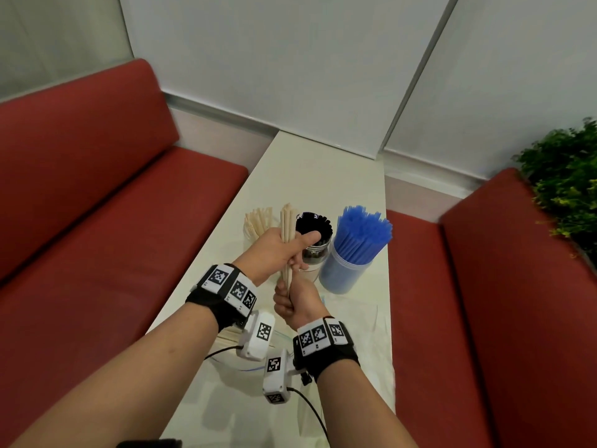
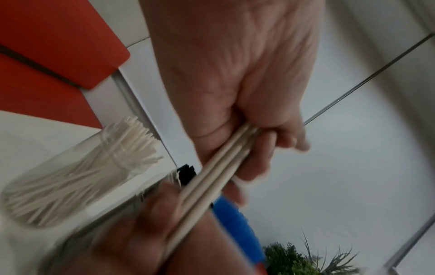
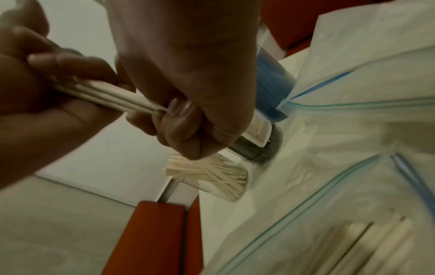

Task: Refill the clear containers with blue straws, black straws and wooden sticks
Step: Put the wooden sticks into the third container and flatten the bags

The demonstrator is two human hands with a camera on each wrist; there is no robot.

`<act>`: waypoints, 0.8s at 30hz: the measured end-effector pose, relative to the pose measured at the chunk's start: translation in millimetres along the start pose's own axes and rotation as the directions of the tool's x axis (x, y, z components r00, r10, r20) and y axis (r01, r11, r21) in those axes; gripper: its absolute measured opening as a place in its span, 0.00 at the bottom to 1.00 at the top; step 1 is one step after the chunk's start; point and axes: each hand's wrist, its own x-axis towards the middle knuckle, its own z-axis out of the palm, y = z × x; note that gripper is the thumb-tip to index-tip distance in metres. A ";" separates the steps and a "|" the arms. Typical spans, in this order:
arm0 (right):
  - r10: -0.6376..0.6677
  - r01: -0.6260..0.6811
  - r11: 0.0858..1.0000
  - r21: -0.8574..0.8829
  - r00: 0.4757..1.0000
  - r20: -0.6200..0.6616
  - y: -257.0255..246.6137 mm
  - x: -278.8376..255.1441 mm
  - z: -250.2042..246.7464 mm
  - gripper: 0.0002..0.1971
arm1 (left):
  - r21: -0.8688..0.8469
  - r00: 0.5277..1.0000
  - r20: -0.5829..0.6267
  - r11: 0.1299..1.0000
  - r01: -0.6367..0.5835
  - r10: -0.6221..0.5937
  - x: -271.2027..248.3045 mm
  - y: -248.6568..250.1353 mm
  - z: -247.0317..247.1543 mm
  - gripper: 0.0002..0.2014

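Head view: I log left hand (image 1: 284,245) and right hand (image 1: 295,305) both clamped on wooden sticks (image 1: 287,227), upright above counter (image 1: 323,176). Risk: loose sticks slip, scatter.

Left wrist: stick jar (image 2: 70,178) part-filled.

Right wrist: black-straw jar (image 3: 261,145) and blue-straw jar (image 3: 273,78) stocked; zip bag (image 3: 353,186) holds more sticks.
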 end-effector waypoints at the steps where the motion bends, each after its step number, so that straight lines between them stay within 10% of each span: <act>1: -0.012 0.012 0.999 -0.039 1.000 -0.019 3.3 3.0 -4.3 0.25 | 0.045 0.998 0.036 0.997 0.056 -0.058 -0.4 1.4 -4.3 0.24; 6: -0.002 -0.005 0.971 -0.239 1.000 -0.030 22.7 12.4 -27.3 0.27 | 0.251 0.835 0.245 0.864 0.437 -0.493 -7.3 9.3 -32.7 0.17; 10: 0.026 -0.027 0.959 -0.281 1.000 -0.010 29.8 17.5 -29.7 0.25 | 0.282 0.803 0.182 0.812 0.511 -0.568 -11.7 4.2 -33.6 0.19; 18: 0.098 -0.093 0.967 -0.237 0.995 0.009 30.2 31.5 -24.6 0.24 | 0.193 0.928 0.091 0.921 0.338 -0.360 14.9 35.8 -64.3 0.12; 24: 0.317 0.010 0.456 -0.890 0.933 0.173 62.2 28.9 -3.2 0.12 | 0.123 0.971 -0.237 0.992 0.032 -0.002 72.8 71.3 -88.9 0.08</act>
